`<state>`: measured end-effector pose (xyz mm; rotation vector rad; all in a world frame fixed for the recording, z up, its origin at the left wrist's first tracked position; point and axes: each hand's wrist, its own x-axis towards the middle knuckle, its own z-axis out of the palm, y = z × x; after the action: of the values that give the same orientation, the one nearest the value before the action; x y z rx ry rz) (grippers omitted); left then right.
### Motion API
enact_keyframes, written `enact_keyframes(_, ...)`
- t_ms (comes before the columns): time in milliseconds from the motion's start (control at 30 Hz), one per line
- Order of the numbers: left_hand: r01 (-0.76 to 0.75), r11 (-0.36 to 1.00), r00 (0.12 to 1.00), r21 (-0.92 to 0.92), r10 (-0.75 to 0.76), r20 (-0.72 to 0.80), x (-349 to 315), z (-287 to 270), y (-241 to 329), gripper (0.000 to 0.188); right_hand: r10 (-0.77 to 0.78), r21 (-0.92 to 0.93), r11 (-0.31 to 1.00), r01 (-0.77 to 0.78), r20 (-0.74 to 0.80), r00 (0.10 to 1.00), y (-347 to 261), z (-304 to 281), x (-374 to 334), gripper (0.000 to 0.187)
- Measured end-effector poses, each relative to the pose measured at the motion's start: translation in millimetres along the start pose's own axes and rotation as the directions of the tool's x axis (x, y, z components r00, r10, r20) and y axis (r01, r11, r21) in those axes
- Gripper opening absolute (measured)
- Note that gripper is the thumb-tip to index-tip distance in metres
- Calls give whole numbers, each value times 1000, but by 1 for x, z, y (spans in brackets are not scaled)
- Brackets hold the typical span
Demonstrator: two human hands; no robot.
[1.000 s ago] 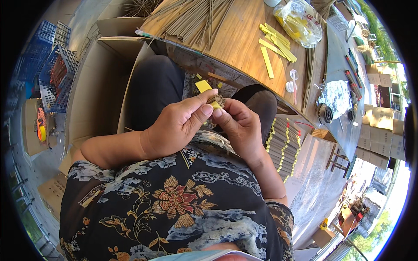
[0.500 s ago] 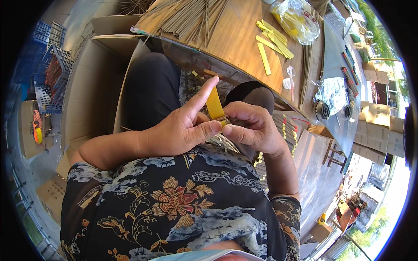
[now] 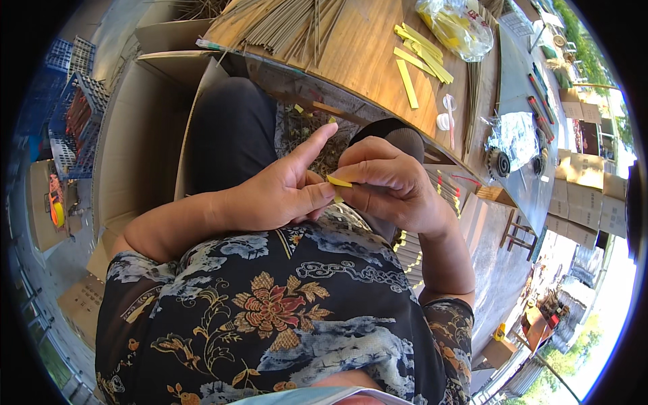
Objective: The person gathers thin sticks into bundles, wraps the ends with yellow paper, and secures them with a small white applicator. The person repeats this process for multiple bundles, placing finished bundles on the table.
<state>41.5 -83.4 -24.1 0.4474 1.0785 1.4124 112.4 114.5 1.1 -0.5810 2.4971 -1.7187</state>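
A short part of a yellow strip (image 3: pixel 339 181) shows between the fingertips of both hands, above my lap. My left hand (image 3: pixel 283 192) pinches at it with the thumb, while its index finger points up and away. My right hand (image 3: pixel 395 185) grips the strip between thumb and bent fingers from the other side. The fingers cover most of the strip, and whatever it may be wrapped round is hidden.
Ahead stands a wooden table (image 3: pixel 368 61) with thin brown sticks (image 3: pixel 287 30), loose yellow strips (image 3: pixel 407 84) and a clear plastic bag (image 3: pixel 457 30) of yellow pieces. An open cardboard box (image 3: pixel 145 135) is beside my left leg. Blue crates (image 3: pixel 81 115) stand farther left.
The long yellow end that stuck up between my hands no longer stands up; only a short piece shows. My right hand has turned and its fingers have come over the strip.
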Motion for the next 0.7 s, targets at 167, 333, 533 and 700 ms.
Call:
enact_keyframes(167,26,994,999,-108,-21,44,-2,-1,2,67,-123,-200,972,122,7,992,-6,-1,1,23)
enact_keyframes(333,50,987,998,-150,-53,-18,-3,5,8,56,-224,-324,921,218,18,974,-5,0,-1,27)
enact_keyframes(533,2,978,997,-207,13,72,3,-1,-1,55,-346,-417,839,350,88,934,-9,-4,3,30)
enact_keyframes(700,22,981,994,-194,0,113,4,2,11,45,-429,-407,792,454,156,889,-11,-10,10,27)
